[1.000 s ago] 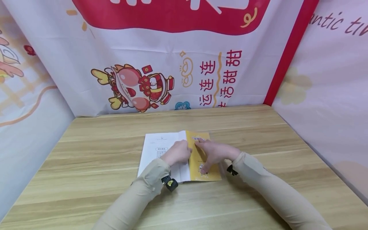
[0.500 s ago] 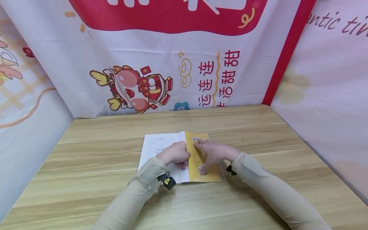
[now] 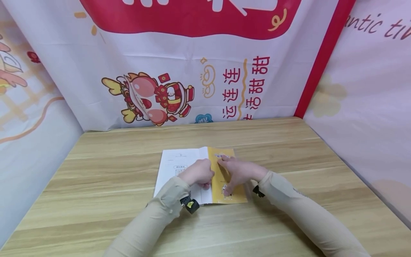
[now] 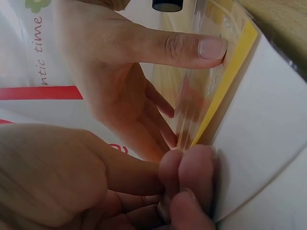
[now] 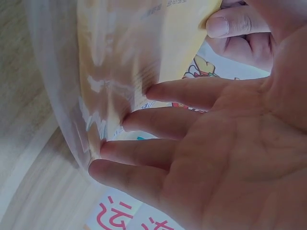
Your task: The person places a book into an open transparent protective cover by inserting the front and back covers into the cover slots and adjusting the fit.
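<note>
An open book (image 3: 165,178) lies on the table, its white page to the left and its yellow cover (image 3: 217,185) to the right. Clear plastic film (image 5: 53,91) runs along the cover's outer side and extends past its edge. With curled fingers, my left hand (image 3: 198,172) pinches the yellow cover's edge near the fold; its thumb (image 5: 218,26) shows on the yellow side in the right wrist view. My right hand (image 3: 240,170) spreads over the cover, fingertips touching the film and thumb lower down. The palm hides part of the cover's print.
The wood-grain table (image 3: 96,185) extends around the book on all sides. A printed white cloth (image 3: 179,46) hangs behind it, and more printed cloth (image 3: 369,117) hangs at the right. Each wrist wears a black strap with a camera (image 3: 190,204).
My left hand has shifted slightly along the fold, and its lower fingers now show curled beneath it. The right hand and the book stay almost where they were.
</note>
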Demonstrator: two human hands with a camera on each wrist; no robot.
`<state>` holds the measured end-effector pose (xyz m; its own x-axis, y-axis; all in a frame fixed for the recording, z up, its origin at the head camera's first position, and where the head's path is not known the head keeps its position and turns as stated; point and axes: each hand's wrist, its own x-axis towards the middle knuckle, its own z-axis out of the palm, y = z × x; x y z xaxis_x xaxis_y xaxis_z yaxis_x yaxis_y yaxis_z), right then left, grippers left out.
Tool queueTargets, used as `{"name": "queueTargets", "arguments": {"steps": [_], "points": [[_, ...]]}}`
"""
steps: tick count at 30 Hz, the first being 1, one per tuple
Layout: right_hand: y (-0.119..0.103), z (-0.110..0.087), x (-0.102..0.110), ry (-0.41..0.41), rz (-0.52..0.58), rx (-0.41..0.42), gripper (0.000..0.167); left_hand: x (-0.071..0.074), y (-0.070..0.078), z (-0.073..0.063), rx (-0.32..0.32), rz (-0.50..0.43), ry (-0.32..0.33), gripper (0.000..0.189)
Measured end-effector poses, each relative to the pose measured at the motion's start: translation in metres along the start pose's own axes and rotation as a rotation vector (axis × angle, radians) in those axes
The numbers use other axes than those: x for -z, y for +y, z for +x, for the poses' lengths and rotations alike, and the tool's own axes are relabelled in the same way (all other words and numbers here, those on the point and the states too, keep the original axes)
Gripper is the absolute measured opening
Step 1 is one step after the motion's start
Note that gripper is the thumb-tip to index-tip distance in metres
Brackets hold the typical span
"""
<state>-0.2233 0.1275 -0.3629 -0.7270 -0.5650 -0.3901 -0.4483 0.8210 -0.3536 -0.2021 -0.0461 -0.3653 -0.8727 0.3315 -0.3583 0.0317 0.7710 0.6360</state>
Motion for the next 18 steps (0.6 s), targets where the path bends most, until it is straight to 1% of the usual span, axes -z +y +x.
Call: {"name": "queueTargets", "arguments": {"steps": [8, 10, 18], "points": [[0.0007, -0.0005, 0.0007, 0.007, 0.001, 0.012, 0.119, -0.0029, 0.0034, 0.0013, 0.017, 0.019, 0.022, 0.012], [0.0006, -0.0011, 0.0007, 0.007, 0.001, 0.012, 0.118, -0.0032, 0.0039, 0.0016, 0.016, 0.031, 0.026, 0.012], [-0.0004, -0.0002, 0.0011, 0.001, -0.009, 0.016, 0.116, -0.0039, 0.0037, 0.0009, 0.006, 0.024, 0.030, 0.011]]}}
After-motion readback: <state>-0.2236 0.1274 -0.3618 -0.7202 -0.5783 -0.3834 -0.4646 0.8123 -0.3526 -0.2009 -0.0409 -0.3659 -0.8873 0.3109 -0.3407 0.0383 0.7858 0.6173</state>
